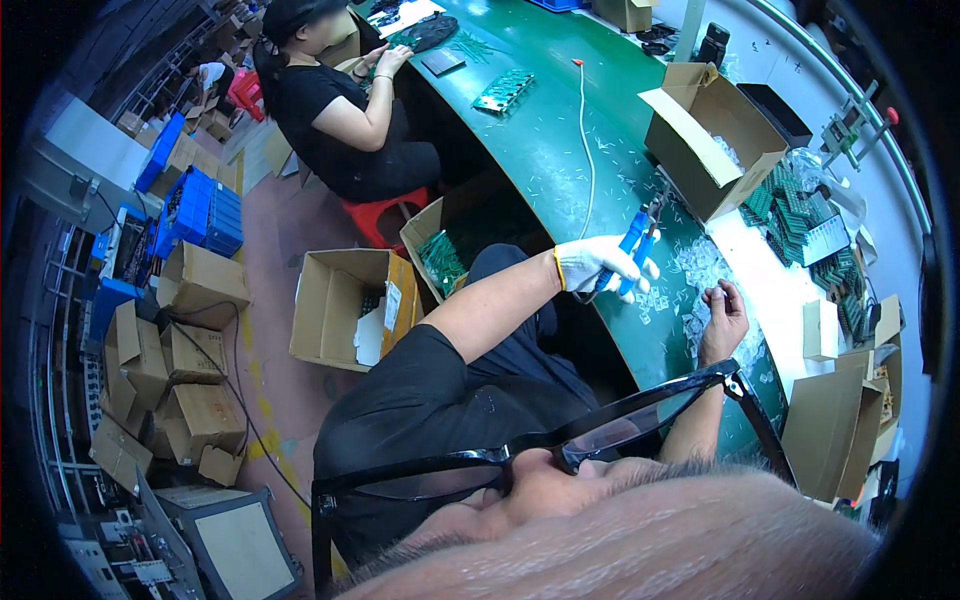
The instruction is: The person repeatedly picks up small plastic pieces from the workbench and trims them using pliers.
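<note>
My left hand (596,266), in a white glove, is closed round a pair of blue-handled pliers (634,238). Their metal jaws point away from me, over the green bench (545,165). Bare and ungloved, my right hand (728,322) has its fingers curled in with the fingertips together. Anything small between them is too hard to see. Small clear plastic pieces (702,264) lie heaped on the bench between and beyond both hands, with some scattered near the glove.
An open cardboard box (690,150) stands past the pliers. Green circuit boards (795,225) are piled at the right, near another open carton (828,435). A white cord (586,140) crosses the bench. To the left, a co-worker (345,115) sits at the bench; cartons (340,300) stand on the floor.
</note>
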A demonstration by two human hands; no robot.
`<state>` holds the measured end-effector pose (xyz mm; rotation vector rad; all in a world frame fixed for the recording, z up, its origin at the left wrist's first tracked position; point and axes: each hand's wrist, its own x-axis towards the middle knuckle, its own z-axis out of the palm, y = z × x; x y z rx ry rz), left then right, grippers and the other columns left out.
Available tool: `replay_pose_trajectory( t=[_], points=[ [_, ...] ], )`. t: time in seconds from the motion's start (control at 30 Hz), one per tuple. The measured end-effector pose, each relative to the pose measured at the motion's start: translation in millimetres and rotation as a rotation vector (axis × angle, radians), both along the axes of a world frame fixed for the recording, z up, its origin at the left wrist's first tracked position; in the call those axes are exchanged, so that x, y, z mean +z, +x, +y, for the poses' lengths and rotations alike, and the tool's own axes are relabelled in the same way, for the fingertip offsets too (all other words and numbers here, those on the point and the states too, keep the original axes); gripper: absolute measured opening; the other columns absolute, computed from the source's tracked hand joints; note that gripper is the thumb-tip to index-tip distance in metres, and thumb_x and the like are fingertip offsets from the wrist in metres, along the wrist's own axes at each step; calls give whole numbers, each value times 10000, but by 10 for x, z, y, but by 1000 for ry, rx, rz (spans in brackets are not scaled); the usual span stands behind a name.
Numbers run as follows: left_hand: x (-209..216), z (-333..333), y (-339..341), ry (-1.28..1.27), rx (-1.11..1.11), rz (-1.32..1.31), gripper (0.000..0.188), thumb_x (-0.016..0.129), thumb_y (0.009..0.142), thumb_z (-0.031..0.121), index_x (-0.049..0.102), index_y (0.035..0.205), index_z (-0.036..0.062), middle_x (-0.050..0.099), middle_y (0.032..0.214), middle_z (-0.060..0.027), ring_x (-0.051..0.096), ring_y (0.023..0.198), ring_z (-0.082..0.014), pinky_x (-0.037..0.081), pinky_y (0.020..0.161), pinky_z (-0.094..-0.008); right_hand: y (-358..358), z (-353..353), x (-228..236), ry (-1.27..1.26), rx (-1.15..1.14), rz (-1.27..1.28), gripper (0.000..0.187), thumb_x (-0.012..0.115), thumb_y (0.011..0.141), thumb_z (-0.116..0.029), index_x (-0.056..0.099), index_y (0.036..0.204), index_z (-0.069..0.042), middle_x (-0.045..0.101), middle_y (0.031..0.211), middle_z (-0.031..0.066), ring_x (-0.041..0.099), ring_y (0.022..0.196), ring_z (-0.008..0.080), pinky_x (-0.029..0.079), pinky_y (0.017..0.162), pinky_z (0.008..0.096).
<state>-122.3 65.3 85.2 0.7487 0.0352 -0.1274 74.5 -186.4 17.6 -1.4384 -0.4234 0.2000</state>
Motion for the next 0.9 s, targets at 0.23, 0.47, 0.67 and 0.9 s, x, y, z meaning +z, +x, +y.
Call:
replay_pose_trajectory(
  t=[0.23, 0.47, 0.67, 0.9],
  points=[
    [105, -52, 48, 602, -137, 89, 841, 789, 851, 47, 402, 1597, 56, 648, 1190, -68, 645, 946, -146, 565, 812, -311, -77, -16, 69, 180, 58, 165, 271, 714, 1031, 1, 658, 1279, 92, 718, 1154, 139, 749, 1053, 227, 623, 949, 337],
    [-136, -82, 258, 1060, -208, 9, 883, 807, 812, 191, 453, 1594, -15, 592, 1437, -117, 549, 1280, -217, 452, 1133, -369, 221, 68, -156, 231, 234, 236, 186, 792, 940, -67, 708, 1097, -11, 729, 977, 67, 728, 912, 189, 587, 826, 336],
    [-401, -97, 497, 1102, -293, 86, 798, 778, 822, 166, 475, 1547, 20, 590, 1150, -49, 547, 1002, -152, 504, 908, -312, 333, 4, -429, 425, 297, 322, 211, 826, 914, 10, 728, 1099, -13, 744, 1009, 65, 715, 903, 172, 607, 829, 332],
    [-274, -44, 587, 1179, -374, 82, 833, 791, 822, 210, 454, 1561, 26, 593, 1181, -68, 561, 1040, -173, 493, 950, -326, 276, 92, -370, 412, 336, 376, 159, 807, 940, -12, 745, 1086, 5, 759, 1033, 89, 744, 944, 190, 617, 866, 349]
  ],
)
